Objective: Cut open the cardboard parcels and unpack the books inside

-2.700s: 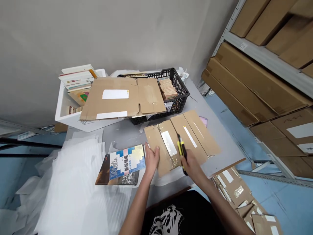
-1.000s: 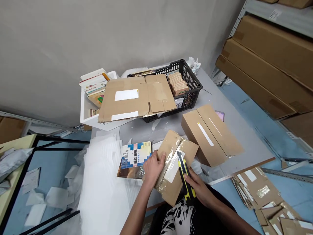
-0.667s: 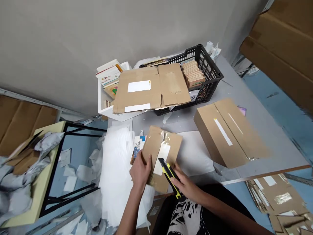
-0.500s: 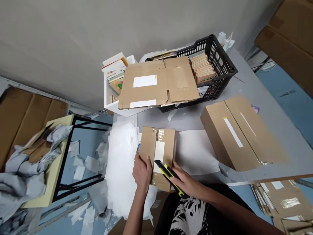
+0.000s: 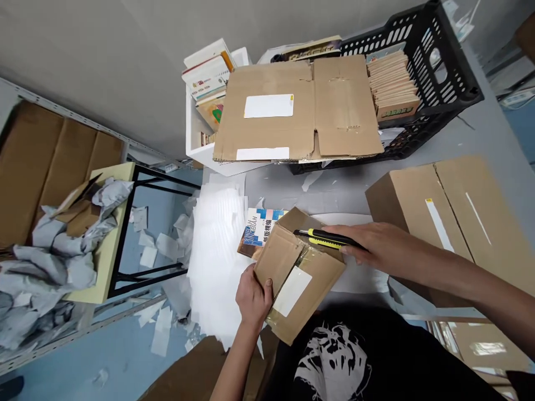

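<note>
At the near edge of your grey tabletop (image 5: 346,192), you have a small brown cardboard carton (image 5: 309,289) held tilted in front of your body; whether anything supports it from below you cannot tell from here. Judge it as stiff and fairly light, though its contents are hidden, with panels that may give if you squeeze mid-face. The glossy clear tape (image 5: 307,256) along its seam is likely slick, so bare cardboard at the left side and corners should offer the surer hold, well away from the blade. Your left hand (image 5: 253,294) has it there, thumb laid on the top face and fingers curled at the side, partly hidden, with the forearm rising from below. Your right hand (image 5: 363,240) reaches in nearly level from the right, pinching the black-and-yellow plastic utility knife (image 5: 328,238) between thumb and fingers. Its blade points left over the far end of the seam; contact there is unclear. The white paper label (image 5: 292,291) beside the seam is smooth and poor for gripping.
</note>
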Demonstrator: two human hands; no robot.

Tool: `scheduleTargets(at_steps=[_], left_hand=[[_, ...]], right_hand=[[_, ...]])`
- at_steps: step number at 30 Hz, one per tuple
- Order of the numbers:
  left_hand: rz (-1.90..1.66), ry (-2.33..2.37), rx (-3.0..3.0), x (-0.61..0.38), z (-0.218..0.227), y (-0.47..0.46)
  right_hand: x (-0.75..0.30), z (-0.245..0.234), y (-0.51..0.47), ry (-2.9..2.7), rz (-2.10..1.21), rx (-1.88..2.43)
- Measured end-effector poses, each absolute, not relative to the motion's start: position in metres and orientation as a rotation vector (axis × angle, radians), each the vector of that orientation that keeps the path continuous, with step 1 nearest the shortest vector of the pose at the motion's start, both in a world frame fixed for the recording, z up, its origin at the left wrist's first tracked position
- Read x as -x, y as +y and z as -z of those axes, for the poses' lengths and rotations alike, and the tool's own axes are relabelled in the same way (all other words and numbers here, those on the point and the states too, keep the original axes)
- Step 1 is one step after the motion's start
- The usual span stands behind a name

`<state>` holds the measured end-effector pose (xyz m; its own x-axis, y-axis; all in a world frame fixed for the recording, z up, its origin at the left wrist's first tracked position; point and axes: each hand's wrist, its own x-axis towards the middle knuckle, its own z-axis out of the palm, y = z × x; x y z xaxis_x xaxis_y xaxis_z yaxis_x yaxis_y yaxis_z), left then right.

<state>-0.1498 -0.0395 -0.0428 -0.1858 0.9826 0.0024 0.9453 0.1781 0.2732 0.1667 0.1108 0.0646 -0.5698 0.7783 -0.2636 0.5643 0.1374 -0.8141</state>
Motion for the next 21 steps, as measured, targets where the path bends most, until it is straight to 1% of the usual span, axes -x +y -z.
scheduleTargets(at_steps=[3,7,15,21], left_hand=[[-0.313,2.263,-1.899,0.149,0.042,-0.038],[-0.296,2.264,-1.910,0.151,0.044,-0.038],[-0.186,2.269,-1.925,0.149,0.043,-0.034],[-0.153,2.288,-1.953,0.146,0.042,-0.033]], right_hand=[[-0.164,-0.064,0.118,-2.276,-1.298,1.328],[-0.167,-0.069,0.120,-2.359,-1.255,1.303],[-0.172,-0.069,0.116,-2.377,-1.220,1.304],[-0.175,-0.073,0.111,-2.403,-1.264,1.269]])
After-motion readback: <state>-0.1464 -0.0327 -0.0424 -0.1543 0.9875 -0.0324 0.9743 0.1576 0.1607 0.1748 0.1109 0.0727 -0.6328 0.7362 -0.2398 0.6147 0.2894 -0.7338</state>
